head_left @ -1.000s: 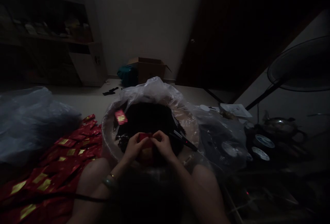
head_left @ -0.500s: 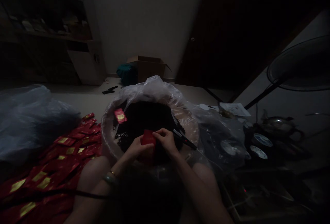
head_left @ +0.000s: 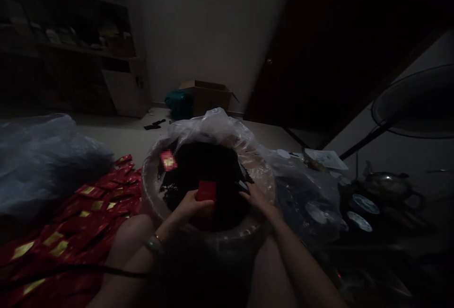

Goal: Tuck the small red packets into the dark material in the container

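Observation:
My left hand (head_left: 190,202) pinches a small red packet (head_left: 206,191) upright over a dark loose heap, which looks like tea leaves (head_left: 213,156). The heap lies in a round basin lined with clear plastic (head_left: 151,189). At the basin's right side my right hand (head_left: 258,198) has its fingers around a slim dark tool (head_left: 243,185); only its pale end shows, and the rest is hidden under the hand. A red packet with a blurred label (head_left: 168,161) rests on the heap's left edge.
Many red packets with gold labels (head_left: 88,191) cover the floor at left, beside a big plastic bag (head_left: 46,156). At right are a plastic sheet (head_left: 301,194), a teapot (head_left: 386,182), small dishes (head_left: 365,203) and a standing fan (head_left: 418,100). A cardboard box (head_left: 211,99) stands by the wall.
My right hand has left the red packet and moved right onto the slim dark tool. My left hand still holds the packet. The view has shifted slightly.

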Demonstrator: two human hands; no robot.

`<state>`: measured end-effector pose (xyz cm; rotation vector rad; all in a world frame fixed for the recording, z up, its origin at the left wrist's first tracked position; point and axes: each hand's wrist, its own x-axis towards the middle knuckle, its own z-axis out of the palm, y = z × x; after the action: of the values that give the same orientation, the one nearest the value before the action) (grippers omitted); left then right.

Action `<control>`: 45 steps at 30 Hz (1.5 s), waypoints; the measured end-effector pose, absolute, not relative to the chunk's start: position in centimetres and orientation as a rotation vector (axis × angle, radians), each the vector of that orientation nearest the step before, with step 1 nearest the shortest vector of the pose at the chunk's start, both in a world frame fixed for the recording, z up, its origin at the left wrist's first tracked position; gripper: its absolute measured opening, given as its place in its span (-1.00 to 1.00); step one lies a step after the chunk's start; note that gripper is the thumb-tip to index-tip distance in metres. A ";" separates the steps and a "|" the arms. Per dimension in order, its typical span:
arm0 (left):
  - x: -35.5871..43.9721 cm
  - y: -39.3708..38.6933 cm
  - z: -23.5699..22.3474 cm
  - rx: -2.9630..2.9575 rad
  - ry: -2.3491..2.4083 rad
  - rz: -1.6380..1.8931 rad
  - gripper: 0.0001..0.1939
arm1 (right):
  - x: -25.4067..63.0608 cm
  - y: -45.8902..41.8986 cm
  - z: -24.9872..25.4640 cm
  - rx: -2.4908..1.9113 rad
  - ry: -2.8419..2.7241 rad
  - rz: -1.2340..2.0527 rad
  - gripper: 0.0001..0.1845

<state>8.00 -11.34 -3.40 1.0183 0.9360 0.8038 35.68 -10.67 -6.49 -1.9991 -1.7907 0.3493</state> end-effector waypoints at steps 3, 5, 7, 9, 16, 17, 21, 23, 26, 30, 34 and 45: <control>8.1 -11.4 -3.3 1.072 0.960 0.785 -0.60 | 34.3 -10.7 -4.0 -1.833 -1.741 0.499 -0.50; 8.2 -11.5 -3.3 1.117 0.967 0.762 -0.64 | 32.7 -11.3 -2.1 -1.641 -1.721 0.667 -0.47; 8.5 -11.7 -3.4 1.167 0.966 0.741 -0.67 | 30.8 -12.1 -0.6 -1.517 -1.783 0.781 -0.46; 8.8 -11.9 -3.4 1.208 0.961 0.715 -0.72 | 29.0 -12.8 0.4 -1.455 -1.872 0.813 -0.49; 9.2 -12.2 -3.3 1.302 0.935 0.699 -0.79 | 26.7 -13.3 0.6 -1.476 -1.871 0.873 -0.72; 9.2 -12.2 -3.3 1.314 0.931 0.697 -0.79 | 26.7 -13.3 0.6 -1.485 -1.853 0.875 -0.73; 9.3 -12.2 -3.4 1.316 0.953 0.662 -0.81 | 27.0 -13.5 0.7 -1.497 -1.829 0.850 -0.74; 9.4 -12.3 -3.5 1.318 0.965 0.659 -0.82 | 27.0 -13.6 0.7 -1.506 -1.817 0.841 -0.74; 9.5 -12.3 -3.6 1.322 0.933 0.679 -0.81 | 27.1 -13.6 0.8 -1.508 -1.813 0.872 -0.68; 9.5 -12.2 -3.6 1.329 0.879 0.662 -0.76 | 26.9 -13.3 0.7 -1.492 -1.829 0.875 -0.64; 9.4 -12.1 -3.6 1.336 0.897 0.645 -0.76 | 26.6 -13.2 0.6 -1.457 -1.872 0.829 -0.73; 9.7 -12.2 -3.4 1.328 0.930 0.631 -0.77 | 26.5 -13.7 0.8 -1.540 -1.924 0.696 -0.73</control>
<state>9.68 -12.20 -3.37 1.3281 0.9305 0.6311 26.47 -13.73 0.79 -1.5404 -1.9242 0.6959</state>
